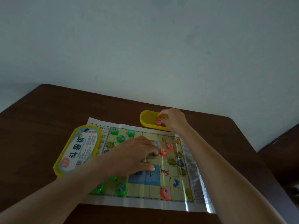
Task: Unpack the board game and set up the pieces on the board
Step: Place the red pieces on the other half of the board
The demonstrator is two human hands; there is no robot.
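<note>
One piece [158, 122] is being pinched in the upper-right tray [144, 118] by the right hand [174, 118], the flat left hand [137, 153] wisely pinning the board [172, 176].

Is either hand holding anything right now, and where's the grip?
The right hand pinches a red piece in the yellow tray; the grip looks to be on its rim. The left hand holds nothing, lying flat on the board.

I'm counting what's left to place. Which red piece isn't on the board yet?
The red piece in the yellow tray, pinched by the right hand; the other three lie on the board.
</note>
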